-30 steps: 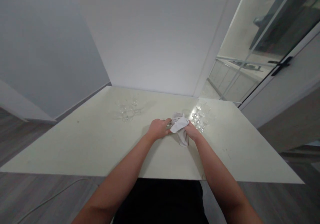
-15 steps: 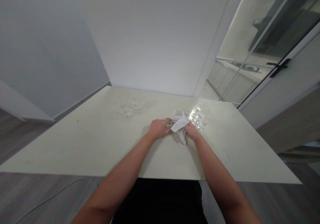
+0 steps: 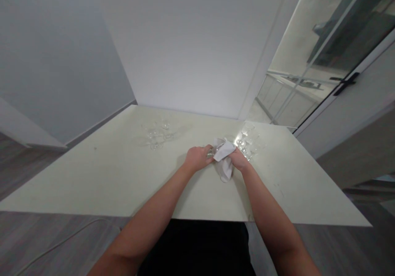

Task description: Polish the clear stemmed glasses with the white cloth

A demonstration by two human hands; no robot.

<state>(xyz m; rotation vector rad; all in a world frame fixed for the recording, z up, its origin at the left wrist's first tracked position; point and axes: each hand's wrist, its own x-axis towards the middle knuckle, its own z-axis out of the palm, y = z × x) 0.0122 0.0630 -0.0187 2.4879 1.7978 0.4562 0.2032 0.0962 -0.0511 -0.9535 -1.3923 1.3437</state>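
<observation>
above the pale worktop point(image 3: 101, 177), just below the frame's centre, the left hand's point(image 3: 196, 158) grip is closed on a clear glass point(image 3: 210, 152), likely slippery, fragile and best held gently round its body, while the right hand point(image 3: 239, 159) clamps a soft white cloth point(image 3: 224, 150) against it.

We seem to be in a plain indoor room, perhaps a home, though we cannot be sure. We see pale walls point(image 3: 191, 41), a grey wood-look floor point(image 3: 58, 237), a door point(image 3: 364, 86) with a black handle point(image 3: 346, 83) and, through glass panes point(image 3: 285, 91), what looks like a kitchen worktop point(image 3: 304, 83).
</observation>
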